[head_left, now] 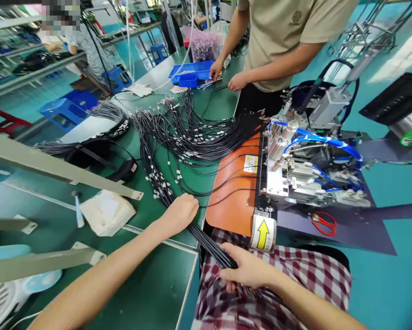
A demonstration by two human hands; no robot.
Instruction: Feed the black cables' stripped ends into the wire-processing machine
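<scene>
A bundle of black cables (211, 247) with white tags runs from the green table down over its edge toward my lap. My left hand (182, 211) is closed around the bundle near the table edge. Farther down, my right hand (242, 268) grips the same bundle close to its end, where thin coloured wire tips stick out below the fingers. Many more black cables (199, 146) lie fanned across the table beyond my left hand. A few single cables lead over the orange sheet (228, 197) to the machine at the right.
A machine (295, 169) with blue air tubes stands at the right, red-handled scissors (324, 223) beside it. A co-worker in a beige shirt (284, 41) handles small parts near a blue tray (192, 73). Metal shelf bars (54, 160) reach in from the left, near a white packet (107, 213).
</scene>
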